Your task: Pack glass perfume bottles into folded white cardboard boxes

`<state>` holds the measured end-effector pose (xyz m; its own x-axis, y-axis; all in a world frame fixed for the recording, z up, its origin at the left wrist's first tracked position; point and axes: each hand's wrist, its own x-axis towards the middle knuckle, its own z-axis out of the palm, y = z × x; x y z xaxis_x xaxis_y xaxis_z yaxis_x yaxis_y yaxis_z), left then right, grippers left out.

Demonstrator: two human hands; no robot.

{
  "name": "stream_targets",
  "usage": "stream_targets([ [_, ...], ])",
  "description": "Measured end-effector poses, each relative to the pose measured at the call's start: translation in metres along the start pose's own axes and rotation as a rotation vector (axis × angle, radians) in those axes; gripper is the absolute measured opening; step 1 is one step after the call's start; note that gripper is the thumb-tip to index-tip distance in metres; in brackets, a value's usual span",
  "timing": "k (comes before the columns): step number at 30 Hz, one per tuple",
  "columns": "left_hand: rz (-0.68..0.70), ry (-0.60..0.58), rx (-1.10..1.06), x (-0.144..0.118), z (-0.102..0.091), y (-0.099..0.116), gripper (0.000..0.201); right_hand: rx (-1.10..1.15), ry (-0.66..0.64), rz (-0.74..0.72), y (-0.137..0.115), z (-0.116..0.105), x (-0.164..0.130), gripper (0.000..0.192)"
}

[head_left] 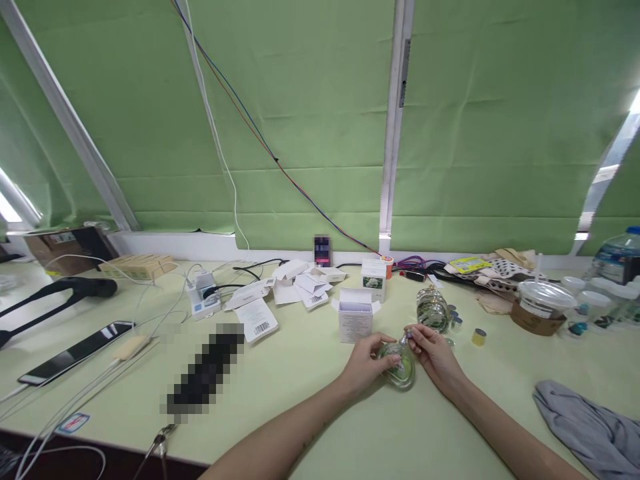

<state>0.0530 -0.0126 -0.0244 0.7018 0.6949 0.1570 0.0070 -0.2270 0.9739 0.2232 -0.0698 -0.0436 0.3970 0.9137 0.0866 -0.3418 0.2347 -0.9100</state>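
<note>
My left hand (367, 363) grips the body of a small round glass perfume bottle (401, 367) with greenish liquid, held just above the pale green table (310, 400). The fingers of my right hand (434, 353) pinch the bottle's neck and sprayer at its top. An open white carton (355, 316) stands just behind my left hand. A second glass bottle (433, 309) lies on its side behind my right hand, with small metal caps beside it and a gold cap (479, 337) further right.
Flattened white cartons (300, 285) and a printed box (373, 277) lie at the back. A phone (75, 352), cables and a charger (204, 296) are at left. A grey cloth (590, 427) lies at right, near plastic containers (543, 305) and a water bottle (617, 257).
</note>
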Motion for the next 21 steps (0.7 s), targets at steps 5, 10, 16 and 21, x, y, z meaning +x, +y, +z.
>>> stream_targets([
  [5,-0.066,-0.040,-0.127,-0.0006,0.0011,0.0017,0.048,0.033,0.004,0.034,-0.0026,0.0004,-0.0029,0.032],
  [10,-0.099,-0.060,-0.159,-0.0017,0.0025,0.0042,0.052,0.025,0.000,0.064,-0.0049,0.0042,-0.0051,0.031],
  [16,-0.067,-0.075,-0.134,0.0003,0.0014,0.0007,0.051,0.011,0.003,0.076,-0.0082,0.0064,-0.0070,0.032],
  [21,-0.038,-0.051,-0.087,0.0022,-0.0001,-0.0044,0.050,0.010,0.012,0.075,-0.0087,0.0069,-0.0074,0.032],
])
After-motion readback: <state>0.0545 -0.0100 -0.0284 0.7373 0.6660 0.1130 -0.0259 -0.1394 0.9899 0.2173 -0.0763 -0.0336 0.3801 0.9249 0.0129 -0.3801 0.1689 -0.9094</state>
